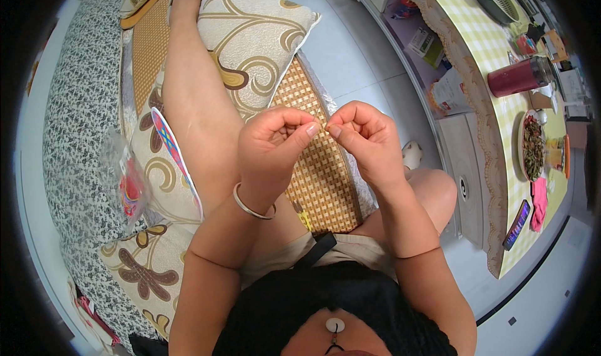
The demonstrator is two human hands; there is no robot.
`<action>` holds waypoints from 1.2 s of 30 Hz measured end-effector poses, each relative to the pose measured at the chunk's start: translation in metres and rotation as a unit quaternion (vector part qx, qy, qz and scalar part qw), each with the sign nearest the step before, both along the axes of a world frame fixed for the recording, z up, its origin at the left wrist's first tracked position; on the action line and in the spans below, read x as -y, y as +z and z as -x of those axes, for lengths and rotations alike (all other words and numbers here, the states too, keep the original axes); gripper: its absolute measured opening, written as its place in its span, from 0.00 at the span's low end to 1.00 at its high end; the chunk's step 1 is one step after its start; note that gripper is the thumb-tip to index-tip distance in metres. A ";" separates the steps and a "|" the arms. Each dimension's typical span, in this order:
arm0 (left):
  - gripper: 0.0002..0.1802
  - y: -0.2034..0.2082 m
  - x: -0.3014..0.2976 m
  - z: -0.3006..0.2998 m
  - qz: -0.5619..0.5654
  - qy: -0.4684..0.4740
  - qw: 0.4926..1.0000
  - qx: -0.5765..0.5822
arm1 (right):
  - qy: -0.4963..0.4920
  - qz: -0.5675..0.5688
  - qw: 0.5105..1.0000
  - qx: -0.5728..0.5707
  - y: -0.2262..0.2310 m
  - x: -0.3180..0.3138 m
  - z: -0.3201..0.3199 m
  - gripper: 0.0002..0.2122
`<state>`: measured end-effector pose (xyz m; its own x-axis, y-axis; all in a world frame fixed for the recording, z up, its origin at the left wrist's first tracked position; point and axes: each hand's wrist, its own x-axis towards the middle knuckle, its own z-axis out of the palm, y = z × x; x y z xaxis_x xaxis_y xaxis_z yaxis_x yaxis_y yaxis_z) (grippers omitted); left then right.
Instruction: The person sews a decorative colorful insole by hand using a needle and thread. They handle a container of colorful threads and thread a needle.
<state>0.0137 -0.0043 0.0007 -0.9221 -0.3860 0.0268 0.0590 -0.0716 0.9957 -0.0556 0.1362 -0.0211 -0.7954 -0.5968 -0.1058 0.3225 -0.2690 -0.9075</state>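
Note:
My left hand and my right hand are raised in front of my lap, fingertips almost meeting. Each one pinches thumb against forefinger. Whatever lies between the fingertips is too small and fine to make out. Beside my outstretched left leg stands a colourful patterned insole with a white edge, on its side against a cushion. Farther left lies a clear plastic bag with red and pink stuff inside. A small yellow thing rests on the woven seat mat near my lap.
Cushions with swirl patterns lie on the sofa. To the right is a table with a checked cloth, holding a dark red flask, a plate of food, a phone and a pink cloth.

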 end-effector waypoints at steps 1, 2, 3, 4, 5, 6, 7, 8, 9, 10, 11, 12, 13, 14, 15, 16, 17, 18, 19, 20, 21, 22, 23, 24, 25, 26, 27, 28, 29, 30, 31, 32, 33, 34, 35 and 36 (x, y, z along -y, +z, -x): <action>0.04 -0.001 -0.001 0.000 -0.017 -0.007 1.000 0.001 | -0.005 0.006 1.000 -0.003 -0.002 0.000 0.001 0.01; 0.04 -0.002 -0.001 0.000 -0.017 -0.011 1.000 -0.002 | -0.009 0.012 1.000 -0.005 -0.005 0.000 0.001 0.01; 0.04 -0.003 -0.001 0.000 -0.016 -0.015 1.000 -0.005 | -0.014 0.018 1.000 -0.008 -0.007 -0.001 0.002 0.01; 0.04 -0.004 -0.001 0.000 -0.015 -0.018 1.000 -0.008 | -0.014 0.012 1.000 -0.003 -0.007 -0.001 0.002 0.01; 0.04 -0.004 -0.001 -0.001 -0.022 -0.021 1.000 0.000 | -0.013 0.006 1.000 0.002 -0.006 -0.002 0.003 0.01; 0.04 -0.004 -0.001 -0.001 -0.030 -0.024 0.999 0.008 | -0.013 0.000 1.000 0.008 -0.005 -0.002 0.003 0.01; 0.04 -0.002 -0.002 -0.002 -0.038 -0.027 0.999 0.014 | -0.013 0.011 1.000 0.015 -0.003 -0.002 0.003 0.01; 0.05 -0.002 -0.002 -0.002 -0.047 -0.030 0.998 0.015 | -0.014 0.021 0.999 0.022 -0.001 -0.001 0.002 0.01; 0.05 -0.001 -0.002 -0.002 -0.055 -0.032 0.998 0.017 | -0.014 0.032 0.999 0.028 0.000 -0.001 0.002 0.01; 0.06 -0.001 -0.002 -0.003 -0.063 -0.033 0.997 0.019 | -0.012 0.034 0.999 0.035 0.000 -0.001 0.002 0.01; 0.08 -0.001 -0.002 -0.002 -0.071 -0.028 0.997 0.010 | -0.010 0.036 0.998 0.041 -0.001 0.000 0.002 0.02; 0.09 -0.001 -0.003 -0.001 -0.078 -0.022 0.997 0.001 | -0.007 0.039 0.998 0.047 -0.002 0.000 0.001 0.02; 0.11 -0.001 -0.003 0.000 -0.086 -0.018 0.996 -0.008 | -0.002 0.040 0.998 0.058 -0.003 -0.001 0.002 0.02; 0.13 0.000 -0.003 0.000 -0.086 -0.019 0.996 -0.011 | 0.003 0.041 0.997 0.068 -0.004 -0.002 0.004 0.02; 0.16 0.001 -0.002 0.000 -0.087 -0.021 0.996 -0.014 | 0.008 0.043 0.996 0.079 -0.004 -0.003 0.005 0.03; 0.18 0.002 -0.002 0.001 -0.088 -0.023 0.996 -0.017 | 0.008 0.049 0.996 0.080 -0.004 -0.003 0.005 0.03; 0.19 0.004 -0.002 0.001 -0.088 -0.019 0.996 -0.015 | 0.008 0.054 0.995 0.081 -0.004 -0.002 0.005 0.03; 0.21 0.005 -0.003 0.002 -0.088 -0.016 0.996 -0.014 | 0.008 0.060 0.995 0.082 -0.004 -0.002 0.005 0.04; 0.22 0.006 -0.003 0.002 -0.088 -0.012 0.996 -0.013 | -0.002 0.055 0.996 0.067 -0.004 -0.001 0.005 0.04; 0.22 0.006 -0.003 0.002 -0.091 -0.016 0.996 -0.007 | -0.012 0.049 0.997 0.052 -0.004 0.001 0.004 0.04; 0.22 0.005 -0.002 0.002 -0.093 -0.020 0.995 -0.001 | -0.022 0.043 0.998 0.037 -0.004 0.002 0.004 0.04; 0.22 0.005 -0.001 0.001 -0.096 -0.023 0.995 0.005 | -0.020 0.039 0.998 0.038 -0.004 0.002 0.004 0.04; 0.22 0.004 0.000 0.001 -0.097 -0.026 0.995 0.012 | -0.017 0.036 0.998 0.039 -0.003 0.002 0.004 0.03; 0.21 0.004 0.001 0.001 -0.098 -0.030 0.995 0.018 | -0.014 0.032 0.999 0.040 -0.003 0.002 0.004 0.03; 0.20 0.004 0.001 0.001 -0.099 -0.033 0.994 0.025 | -0.013 0.036 0.998 0.042 -0.003 0.002 0.003 0.03; 0.20 0.003 0.002 0.001 -0.104 -0.036 0.994 0.026 | -0.012 0.040 0.998 0.044 -0.004 0.002 0.002 0.03; 0.20 0.001 0.002 0.001 -0.109 -0.038 0.993 0.028 | -0.011 0.044 0.998 0.046 -0.005 0.002 0.002 0.02; 0.19 0.000 0.002 0.001 -0.114 -0.040 0.992 0.030 | -0.010 0.043 0.998 0.049 -0.005 0.002 0.002 0.02; 0.19 0.001 0.002 0.002 -0.117 -0.040 0.992 0.036 | -0.010 0.043 0.998 0.053 -0.006 0.002 0.002 0.02; 0.19 0.001 0.003 0.002 -0.120 -0.039 0.991 0.043 | -0.009 0.042 0.998 0.056 -0.006 0.002 0.002 0.02; 0.19 0.001 0.003 0.002 -0.124 -0.039 0.990 0.049 | -0.010 0.040 0.998 0.057 -0.008 0.002 0.002 0.02; 0.19 0.000 0.003 0.002 -0.130 -0.041 0.989 0.049 | -0.011 0.038 0.997 0.059 -0.009 0.002 0.003 0.02; 0.19 0.000 0.004 0.002 -0.137 -0.043 0.988 0.050 | -0.012 0.036 0.997 0.060 -0.010 0.002 0.003 0.02; 0.19 0.000 0.004 0.002 -0.144 -0.045 0.987 0.050 | -0.011 0.039 0.998 0.055 -0.010 0.003 0.003 0.03; 0.19 -0.001 0.005 0.002 -0.151 -0.046 0.986 0.051 | -0.011 0.041 0.998 0.050 -0.009 0.004 0.003 0.03; 0.19 -0.002 0.006 0.002 -0.157 -0.048 0.985 0.052 | -0.010 0.044 0.998 0.045 -0.009 0.005 0.003 0.03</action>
